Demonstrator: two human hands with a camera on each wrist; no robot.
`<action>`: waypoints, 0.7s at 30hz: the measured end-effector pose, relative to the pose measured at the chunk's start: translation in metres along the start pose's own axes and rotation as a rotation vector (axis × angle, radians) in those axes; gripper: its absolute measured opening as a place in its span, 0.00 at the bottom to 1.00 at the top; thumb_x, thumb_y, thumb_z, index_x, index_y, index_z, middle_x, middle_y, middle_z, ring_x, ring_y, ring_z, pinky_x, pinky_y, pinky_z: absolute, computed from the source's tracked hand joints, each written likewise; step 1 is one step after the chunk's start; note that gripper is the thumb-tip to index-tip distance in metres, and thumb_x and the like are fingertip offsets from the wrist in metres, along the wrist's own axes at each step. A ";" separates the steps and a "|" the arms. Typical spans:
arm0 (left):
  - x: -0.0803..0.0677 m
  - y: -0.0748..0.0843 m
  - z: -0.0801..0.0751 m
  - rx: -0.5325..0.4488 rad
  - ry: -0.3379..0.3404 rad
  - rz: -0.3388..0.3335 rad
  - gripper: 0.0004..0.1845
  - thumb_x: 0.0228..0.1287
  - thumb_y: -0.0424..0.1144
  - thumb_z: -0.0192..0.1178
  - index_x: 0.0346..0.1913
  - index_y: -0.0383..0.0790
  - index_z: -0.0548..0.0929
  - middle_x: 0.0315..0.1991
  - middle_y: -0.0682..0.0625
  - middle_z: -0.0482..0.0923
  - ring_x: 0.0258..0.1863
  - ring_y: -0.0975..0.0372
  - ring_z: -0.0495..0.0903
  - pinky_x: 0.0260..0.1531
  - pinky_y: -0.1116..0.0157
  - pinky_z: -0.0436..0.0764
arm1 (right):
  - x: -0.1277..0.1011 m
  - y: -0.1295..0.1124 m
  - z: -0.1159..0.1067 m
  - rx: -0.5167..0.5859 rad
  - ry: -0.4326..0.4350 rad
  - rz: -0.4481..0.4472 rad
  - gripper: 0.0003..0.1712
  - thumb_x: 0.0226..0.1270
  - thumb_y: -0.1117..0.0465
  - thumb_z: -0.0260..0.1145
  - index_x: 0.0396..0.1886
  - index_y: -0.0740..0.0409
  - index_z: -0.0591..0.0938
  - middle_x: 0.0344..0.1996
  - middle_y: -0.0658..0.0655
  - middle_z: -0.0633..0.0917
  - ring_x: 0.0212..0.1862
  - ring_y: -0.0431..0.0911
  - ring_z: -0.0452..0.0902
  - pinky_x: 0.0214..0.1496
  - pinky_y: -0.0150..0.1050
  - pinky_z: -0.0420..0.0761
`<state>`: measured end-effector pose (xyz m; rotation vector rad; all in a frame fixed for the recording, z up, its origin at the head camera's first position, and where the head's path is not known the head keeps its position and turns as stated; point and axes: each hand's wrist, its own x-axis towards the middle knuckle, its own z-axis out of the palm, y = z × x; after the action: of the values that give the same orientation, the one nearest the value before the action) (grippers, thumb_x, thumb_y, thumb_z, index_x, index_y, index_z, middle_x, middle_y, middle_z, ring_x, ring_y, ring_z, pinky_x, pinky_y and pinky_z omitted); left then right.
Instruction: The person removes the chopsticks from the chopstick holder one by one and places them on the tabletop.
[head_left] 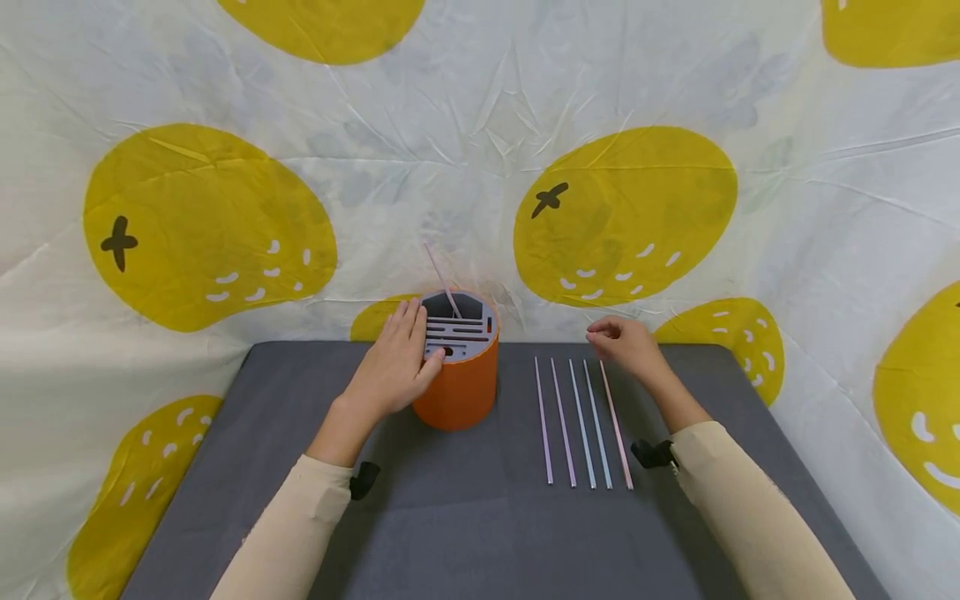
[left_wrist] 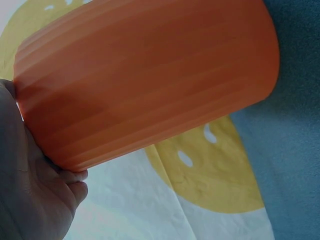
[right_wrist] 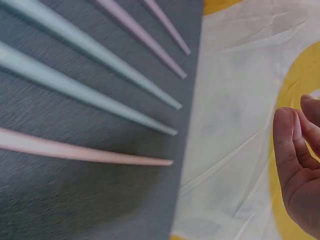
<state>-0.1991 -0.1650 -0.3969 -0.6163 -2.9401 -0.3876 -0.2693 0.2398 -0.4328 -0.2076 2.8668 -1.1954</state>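
i see five thin plastic sticks (head_left: 581,421) lying side by side on the grey cloth-covered table (head_left: 450,517), two lilac, two pale blue, one pink on the right, their far tips near the table's back edge. my judgement: very light, stiff but springy, smooth, so they would roll or slip under a loose pinch. best hold looks like a fingertip pinch close to the far end, where the tips in the right wrist view taper and lie apart enough to get a finger between them.

my right hand (head_left: 628,344) hovers just past the far tips of the sticks, fingers loosely curled, holding nothing.

my left hand (head_left: 395,364) wraps the side of the orange ribbed plastic cup (head_left: 461,387), fingers over its grey slotted lid (head_left: 459,327). one lilac stick (head_left: 441,279) stands tilted in a slot.

behind everything hangs a white sheet printed with yellow oranges (head_left: 480,150).
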 end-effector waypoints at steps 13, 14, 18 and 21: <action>0.000 -0.001 0.001 0.005 0.012 0.010 0.42 0.82 0.58 0.37 0.82 0.28 0.48 0.84 0.35 0.41 0.84 0.43 0.42 0.82 0.46 0.45 | 0.024 -0.061 0.006 0.134 -0.014 -0.114 0.19 0.75 0.57 0.68 0.56 0.66 0.84 0.45 0.69 0.88 0.43 0.57 0.88 0.49 0.51 0.89; 0.000 -0.001 0.001 0.004 0.011 0.010 0.42 0.82 0.58 0.37 0.82 0.28 0.48 0.84 0.35 0.41 0.84 0.43 0.42 0.82 0.46 0.45 | 0.025 -0.066 0.008 0.140 -0.013 -0.125 0.19 0.75 0.57 0.68 0.55 0.67 0.84 0.44 0.69 0.88 0.43 0.57 0.88 0.49 0.51 0.89; 0.000 -0.001 0.001 0.004 0.009 0.010 0.42 0.82 0.58 0.37 0.82 0.28 0.48 0.84 0.35 0.41 0.84 0.44 0.41 0.82 0.46 0.45 | 0.031 -0.084 0.014 0.140 -0.013 -0.158 0.19 0.74 0.56 0.69 0.55 0.66 0.85 0.44 0.67 0.89 0.43 0.56 0.88 0.48 0.48 0.90; 0.000 -0.002 0.001 0.002 0.009 0.010 0.42 0.82 0.58 0.37 0.82 0.28 0.48 0.84 0.35 0.41 0.84 0.44 0.41 0.83 0.47 0.45 | 0.035 -0.098 0.017 0.135 -0.023 -0.185 0.20 0.74 0.56 0.68 0.56 0.66 0.84 0.46 0.66 0.89 0.46 0.57 0.88 0.49 0.48 0.90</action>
<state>-0.2003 -0.1665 -0.3979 -0.6266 -2.9278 -0.3859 -0.2918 0.1546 -0.3743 -0.4875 2.7837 -1.4003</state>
